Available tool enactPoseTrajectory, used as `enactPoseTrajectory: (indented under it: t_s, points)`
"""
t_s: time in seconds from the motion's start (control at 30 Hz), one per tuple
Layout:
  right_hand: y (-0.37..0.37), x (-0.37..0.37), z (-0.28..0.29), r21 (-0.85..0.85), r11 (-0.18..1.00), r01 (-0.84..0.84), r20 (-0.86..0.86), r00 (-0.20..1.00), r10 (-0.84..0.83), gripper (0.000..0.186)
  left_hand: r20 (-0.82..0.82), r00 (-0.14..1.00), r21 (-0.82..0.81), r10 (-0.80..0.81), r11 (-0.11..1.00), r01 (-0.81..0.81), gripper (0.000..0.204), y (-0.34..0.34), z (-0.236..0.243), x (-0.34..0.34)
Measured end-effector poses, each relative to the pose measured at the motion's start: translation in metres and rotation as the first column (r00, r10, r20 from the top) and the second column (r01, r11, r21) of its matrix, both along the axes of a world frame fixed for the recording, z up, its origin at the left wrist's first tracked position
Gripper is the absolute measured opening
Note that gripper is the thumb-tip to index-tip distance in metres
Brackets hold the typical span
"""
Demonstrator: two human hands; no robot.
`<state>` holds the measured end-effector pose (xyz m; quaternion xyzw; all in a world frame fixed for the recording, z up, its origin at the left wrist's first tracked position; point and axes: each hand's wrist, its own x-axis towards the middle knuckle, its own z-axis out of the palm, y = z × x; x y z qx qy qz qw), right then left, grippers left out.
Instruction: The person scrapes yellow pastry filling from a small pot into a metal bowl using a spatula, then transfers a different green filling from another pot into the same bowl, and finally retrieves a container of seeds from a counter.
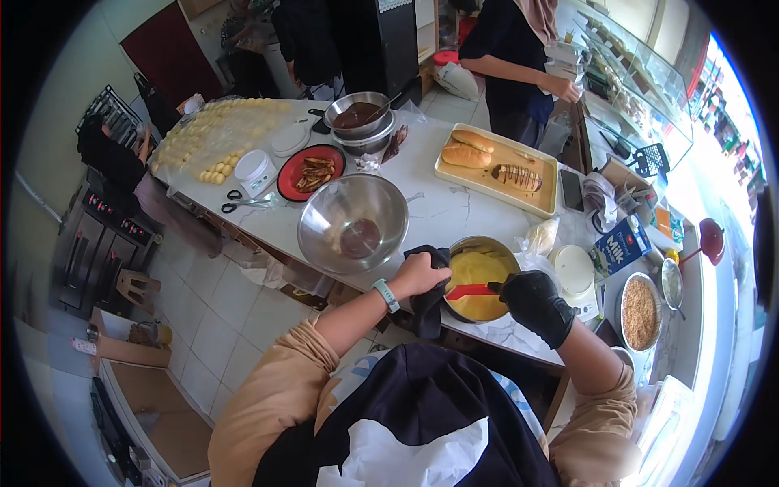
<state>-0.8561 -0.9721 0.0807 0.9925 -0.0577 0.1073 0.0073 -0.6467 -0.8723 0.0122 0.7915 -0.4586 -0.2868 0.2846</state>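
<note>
My bare left hand [422, 274] is closed on a dark cloth [428, 312] at the left rim of a steel pot [487, 249] holding smooth yellow mixture [475, 268]. In my black-gloved right hand [535, 302] is a red spatula [466, 290], its blade resting in the mixture. A large steel bowl [341, 211], with little visible inside, sits left of the pot. A white kitchen scale with a tub on it [574, 276] stands to the right, near a blue carton [613, 256] and a bowl of brown crumbs [639, 321].
Behind are a bread tray [454, 178], red plate [288, 174], stacked bowls [365, 138], scissors [231, 204] and dough balls [215, 170] under plastic. Co-workers stand at left [114, 162], back [300, 40] and right [511, 73], near a glass case [641, 81]. An oven [105, 243] is at left.
</note>
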Motion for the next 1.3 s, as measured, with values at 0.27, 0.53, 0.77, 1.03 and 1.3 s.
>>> enactPoseTrajectory:
  t_s: [0.27,0.53,0.77,1.03,1.3]
  points:
    - [0.022,-0.008,0.056,0.011,0.988,0.152,-0.074,0.986,-0.151,0.012,0.195,0.980,-0.348,0.030,0.937,0.041,0.040,0.026,0.056,0.001]
    - [0.045,0.040,0.094,0.032,0.996,0.089,0.187,0.978,-0.093,0.033,0.483,0.863,-0.476,0.145,0.871,0.120,0.030,0.059,0.171,0.062]
    - [0.043,0.122,0.083,0.049,0.979,0.200,0.413,0.888,-0.202,0.033,0.684,0.665,-0.508,0.300,0.850,0.139,0.027,0.071,0.192,0.116]
    - [0.032,0.214,0.059,-0.060,0.998,-0.019,0.370,0.928,0.040,0.027,0.780,0.518,-0.452,0.351,0.889,0.077,0.027,0.082,0.175,0.150]
    - [0.045,0.234,0.042,-0.111,0.993,-0.037,0.602,0.792,0.096,0.016,0.813,0.472,-0.401,0.340,0.915,0.031,0.027,0.084,0.157,0.165]
